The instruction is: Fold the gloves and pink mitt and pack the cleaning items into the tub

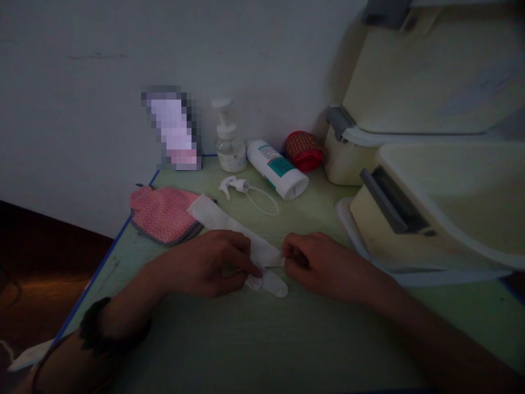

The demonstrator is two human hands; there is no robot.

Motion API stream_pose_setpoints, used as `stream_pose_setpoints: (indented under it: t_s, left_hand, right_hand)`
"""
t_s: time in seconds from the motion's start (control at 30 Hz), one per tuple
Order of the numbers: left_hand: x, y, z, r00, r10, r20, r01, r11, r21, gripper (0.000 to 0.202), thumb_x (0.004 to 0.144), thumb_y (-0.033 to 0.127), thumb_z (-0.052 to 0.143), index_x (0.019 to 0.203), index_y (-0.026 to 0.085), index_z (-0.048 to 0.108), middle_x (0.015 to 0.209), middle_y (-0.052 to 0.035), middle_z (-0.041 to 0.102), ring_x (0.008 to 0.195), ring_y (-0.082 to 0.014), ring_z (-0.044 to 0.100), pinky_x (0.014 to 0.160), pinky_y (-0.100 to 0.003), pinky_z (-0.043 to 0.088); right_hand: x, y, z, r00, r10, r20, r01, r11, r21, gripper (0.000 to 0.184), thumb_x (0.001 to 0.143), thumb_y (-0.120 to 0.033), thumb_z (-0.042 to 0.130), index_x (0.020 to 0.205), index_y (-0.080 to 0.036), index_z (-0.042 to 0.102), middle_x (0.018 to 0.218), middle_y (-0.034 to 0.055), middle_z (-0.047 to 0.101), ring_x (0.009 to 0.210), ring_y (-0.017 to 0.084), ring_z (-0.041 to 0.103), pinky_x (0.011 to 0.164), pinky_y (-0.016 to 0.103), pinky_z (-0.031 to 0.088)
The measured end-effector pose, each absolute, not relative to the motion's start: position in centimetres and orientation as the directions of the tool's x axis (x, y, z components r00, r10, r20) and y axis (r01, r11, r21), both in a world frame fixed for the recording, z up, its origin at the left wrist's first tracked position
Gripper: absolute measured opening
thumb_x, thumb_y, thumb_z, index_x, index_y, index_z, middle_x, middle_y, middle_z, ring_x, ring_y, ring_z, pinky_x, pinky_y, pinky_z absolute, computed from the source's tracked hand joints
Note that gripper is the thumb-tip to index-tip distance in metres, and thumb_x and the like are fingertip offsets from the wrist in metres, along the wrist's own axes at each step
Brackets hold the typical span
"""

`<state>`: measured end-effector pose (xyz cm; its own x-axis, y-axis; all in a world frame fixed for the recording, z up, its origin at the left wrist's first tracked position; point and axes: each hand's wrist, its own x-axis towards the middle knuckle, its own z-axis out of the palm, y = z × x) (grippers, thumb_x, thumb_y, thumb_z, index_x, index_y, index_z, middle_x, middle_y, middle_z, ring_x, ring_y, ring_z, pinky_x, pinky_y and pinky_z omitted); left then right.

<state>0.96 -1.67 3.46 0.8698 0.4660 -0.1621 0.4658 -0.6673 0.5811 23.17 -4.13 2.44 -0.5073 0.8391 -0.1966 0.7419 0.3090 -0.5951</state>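
Observation:
A long white sock [229, 224] lies slantwise on the pale green table [254, 339], its far end touching a pink knitted cloth [164, 213]. My left hand [209, 262] rests on the sock's near part, fingers curled and pinching the fabric. My right hand [320, 265] is closed in a pinch on the sock's edge just to the right. A folded white bit of the sock [273, 283] sticks out below my left fingers.
Along the wall stand a pump bottle [228, 139], a white bottle lying on its side [276, 169], a red woven cup [303, 150] and a loose spray head with tube [241, 189]. Cream plastic bins [435, 164] fill the right side. The table's blue edge [98, 268] runs at left.

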Motion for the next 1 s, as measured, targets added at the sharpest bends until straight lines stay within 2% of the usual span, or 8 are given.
stream_pose_setpoints:
  t_s: [0.23,0.4,0.63,0.8,1.0]
  left_hand:
    - [1.01,-1.61,3.42,0.872,0.46,-0.165,0.462,-0.666,0.585,0.03,0.079,0.014,0.051,0.102,0.026,0.066,0.082,-0.001,0.057,0.072,-0.0115,0.055,0.07,-0.023,0.042]
    - [0.92,-1.72,3.63,0.858,0.502,-0.112,0.465,-0.662,0.588,0.029,0.08,0.014,0.05,0.101,0.025,0.066,0.081,-0.0002,0.057,0.071,-0.01,0.055,0.068,-0.022,0.041]
    - [1.23,-1.85,3.16,0.869,0.481,-0.113,0.456,-0.692,0.56,0.03,0.078,0.014,0.051,0.102,0.024,0.065,0.084,-0.0012,0.058,0.075,-0.0127,0.056,0.071,-0.024,0.042]
    - [1.18,-1.9,3.51,0.851,0.511,-0.119,0.472,-0.647,0.599,0.029,0.077,0.012,0.051,0.101,0.023,0.063,0.091,-0.0013,0.06,0.081,-0.0129,0.057,0.074,-0.024,0.043]
    - [0.9,-1.76,3.57,0.848,0.51,-0.143,0.487,-0.647,0.587,0.018,0.077,0.015,0.056,0.091,0.023,0.063,0.093,0.0002,0.06,0.085,-0.0126,0.057,0.076,-0.022,0.042]
  right_hand:
    - [23.17,-3.91,2.49,-0.486,0.851,-0.202,0.747,0.284,-0.601,0.009,0.075,-0.021,0.048,0.072,-0.018,0.055,0.059,-0.0025,0.053,0.053,0.009,0.043,0.051,0.023,0.027]
    - [23.27,-3.97,2.63,-0.493,0.846,-0.205,0.744,0.288,-0.603,0.009,0.075,-0.021,0.047,0.071,-0.017,0.055,0.059,-0.0026,0.053,0.053,0.009,0.044,0.051,0.022,0.027]
    - [23.48,-4.19,2.86,-0.511,0.84,-0.181,0.754,0.338,-0.563,0.007,0.073,-0.022,0.053,0.076,-0.019,0.058,0.055,-0.0047,0.051,0.051,0.008,0.042,0.05,0.022,0.024]
    - [23.64,-4.37,2.96,-0.529,0.83,-0.175,0.754,0.365,-0.546,0.008,0.074,-0.023,0.052,0.078,-0.021,0.059,0.057,-0.0046,0.052,0.052,0.008,0.043,0.05,0.023,0.024]
    - [23.6,-4.32,2.91,-0.533,0.827,-0.181,0.758,0.37,-0.538,0.008,0.073,-0.024,0.054,0.078,-0.021,0.059,0.059,-0.0038,0.053,0.055,0.009,0.046,0.051,0.023,0.024]
